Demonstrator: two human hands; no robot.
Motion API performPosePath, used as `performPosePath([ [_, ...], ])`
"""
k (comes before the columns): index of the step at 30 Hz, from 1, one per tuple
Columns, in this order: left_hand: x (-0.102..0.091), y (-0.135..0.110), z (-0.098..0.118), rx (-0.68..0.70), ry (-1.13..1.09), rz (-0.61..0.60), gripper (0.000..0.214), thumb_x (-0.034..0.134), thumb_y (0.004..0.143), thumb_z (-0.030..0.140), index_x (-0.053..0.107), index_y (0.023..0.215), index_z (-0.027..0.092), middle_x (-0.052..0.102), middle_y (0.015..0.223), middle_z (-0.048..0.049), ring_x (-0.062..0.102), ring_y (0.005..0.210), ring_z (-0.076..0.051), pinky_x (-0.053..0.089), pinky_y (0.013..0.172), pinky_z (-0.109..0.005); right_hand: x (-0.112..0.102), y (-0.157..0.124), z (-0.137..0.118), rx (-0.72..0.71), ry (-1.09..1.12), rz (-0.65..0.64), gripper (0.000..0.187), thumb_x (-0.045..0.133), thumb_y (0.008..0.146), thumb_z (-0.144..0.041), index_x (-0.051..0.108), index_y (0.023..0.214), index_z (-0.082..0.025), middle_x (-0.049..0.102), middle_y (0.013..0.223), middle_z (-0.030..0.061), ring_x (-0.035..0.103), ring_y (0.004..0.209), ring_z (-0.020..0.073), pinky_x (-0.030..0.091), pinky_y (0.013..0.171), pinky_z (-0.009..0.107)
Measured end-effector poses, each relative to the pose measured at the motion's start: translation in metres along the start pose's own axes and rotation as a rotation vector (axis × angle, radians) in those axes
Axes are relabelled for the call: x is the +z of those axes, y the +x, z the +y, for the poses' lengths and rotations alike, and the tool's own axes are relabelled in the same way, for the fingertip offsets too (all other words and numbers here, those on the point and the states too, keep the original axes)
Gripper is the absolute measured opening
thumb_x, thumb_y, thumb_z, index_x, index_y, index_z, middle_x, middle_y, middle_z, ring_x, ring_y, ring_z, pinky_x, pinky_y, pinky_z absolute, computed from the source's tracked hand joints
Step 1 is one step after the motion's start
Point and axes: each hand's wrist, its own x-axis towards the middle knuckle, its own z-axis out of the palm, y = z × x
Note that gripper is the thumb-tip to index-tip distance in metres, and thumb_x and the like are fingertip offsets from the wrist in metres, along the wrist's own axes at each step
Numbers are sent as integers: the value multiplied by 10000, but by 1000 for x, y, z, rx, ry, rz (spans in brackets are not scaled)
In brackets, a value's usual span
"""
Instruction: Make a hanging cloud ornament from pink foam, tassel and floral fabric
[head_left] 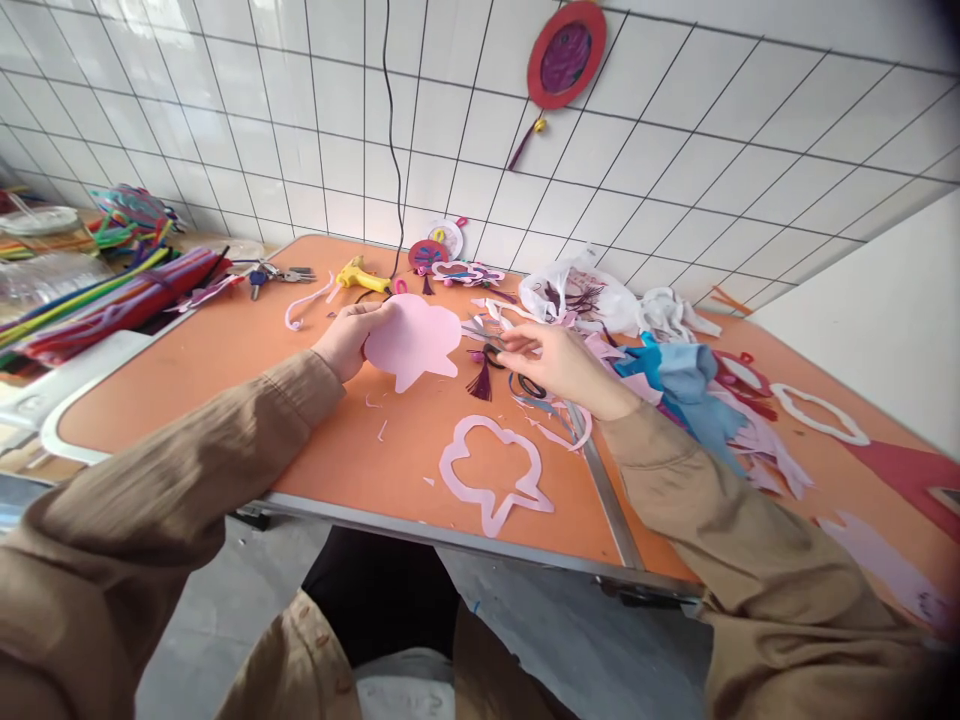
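Observation:
My left hand [351, 338] pinches the left edge of a pink cloud-shaped felt piece [415, 340], holding it above the orange table. My right hand [551, 360] is closed on a pair of scissors [480, 331], whose blades point left at the right edge of the felt piece. Whether the blades touch it I cannot tell. Below lies a pink cloud-shaped felt frame [456, 478] with an open middle. A dark purple tassel [481, 380] rests on the table beside the right hand's fingertips.
A yellow glue gun [363, 275] lies behind the left hand. Felt scraps [686, 385] and a white plastic bag [581, 290] are heaped at the right. Colourful pipe cleaners [127, 305] lie far left. A red round ornament [567, 55] hangs on the tiled wall.

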Motion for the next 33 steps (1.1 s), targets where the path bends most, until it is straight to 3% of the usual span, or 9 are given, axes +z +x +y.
performPosePath([
  [3,6,-2,-4,-7,-29,-35,390,821,686,448,706,838,109,691,732,-74,603,626,-172,425,532,-274,18,8,-21,-59,542,37,511,726,788,-418,643,1226,-169,735,1089,125,720,976,243,577,863,396],
  [5,8,-4,-5,-19,-43,-76,427,840,673,471,717,840,98,700,754,-96,614,645,-193,435,553,-291,28,14,-34,-68,737,28,448,817,677,-447,702,1001,-160,751,915,95,728,806,227,588,730,364],
  [8,10,-5,-6,-43,-70,-124,492,871,618,529,723,819,105,705,753,-91,614,635,-189,443,545,-294,38,21,-46,13,872,33,375,855,628,-471,656,696,-160,685,636,38,650,544,161,505,512,281],
  [12,7,-5,-3,-60,-44,-146,498,936,500,421,738,837,113,714,753,-72,640,657,-183,494,586,-296,33,27,-42,9,949,73,403,871,622,-503,661,679,-164,670,599,24,618,508,123,450,469,236],
  [16,1,-4,6,-42,151,-119,333,878,583,337,706,777,127,669,672,-23,580,576,-130,408,522,-250,18,39,-14,14,803,93,272,780,781,-443,711,777,-180,731,731,59,651,573,144,475,509,258],
  [19,-3,-3,14,-7,401,-54,206,802,605,264,678,721,147,633,621,-2,551,547,-121,410,511,-246,14,48,11,50,351,145,65,712,823,-191,747,781,-156,735,760,67,640,587,148,496,612,297],
  [23,-2,-2,19,-18,772,-6,141,675,630,214,703,760,166,596,574,-1,550,516,-146,401,477,-254,23,52,25,-90,-48,31,174,719,794,-101,813,929,-159,757,863,78,674,784,198,482,746,320],
  [28,-4,-3,15,78,1284,93,478,650,729,269,736,1189,172,760,1007,-113,708,920,-302,537,760,-370,33,54,22,-136,-30,-13,63,776,750,-132,812,789,-165,731,820,84,648,808,223,453,744,333],
  [33,-4,-6,12,485,1396,233,468,602,819,297,721,1246,149,710,1278,-148,570,1266,-414,502,967,-525,29,56,20,-87,149,35,60,759,775,-202,768,781,-143,729,833,70,614,726,154,456,684,291],
])
